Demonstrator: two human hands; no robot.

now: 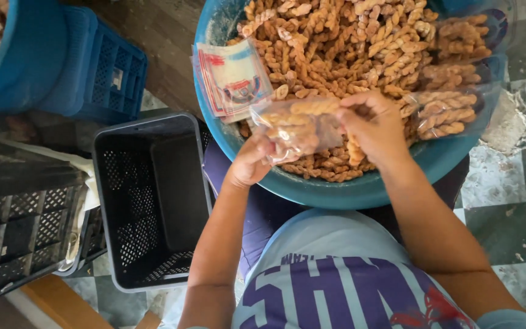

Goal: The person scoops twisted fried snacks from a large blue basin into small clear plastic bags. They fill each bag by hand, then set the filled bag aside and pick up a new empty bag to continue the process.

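Note:
A big blue basin point(336, 192) rests on my lap, heaped with golden twisted fried snacks point(342, 42). My left hand point(252, 161) grips the bottom of a small clear plastic bag point(296, 128) partly filled with twists. My right hand point(375, 128) pinches the bag's mouth and holds a twisted snack point(315, 107) at its opening. Printed paper labels in a clear sleeve point(232, 76) lean against the basin's left inner wall. Filled clear bags of twists point(452, 103) lie at the basin's right side.
A black plastic crate point(153, 201) stands on the floor to my left, with more dark crates point(25, 213) and a cloth beside it. A blue crate point(108, 70) and a blue tub point(19, 55) sit at upper left. The floor is checkered tile.

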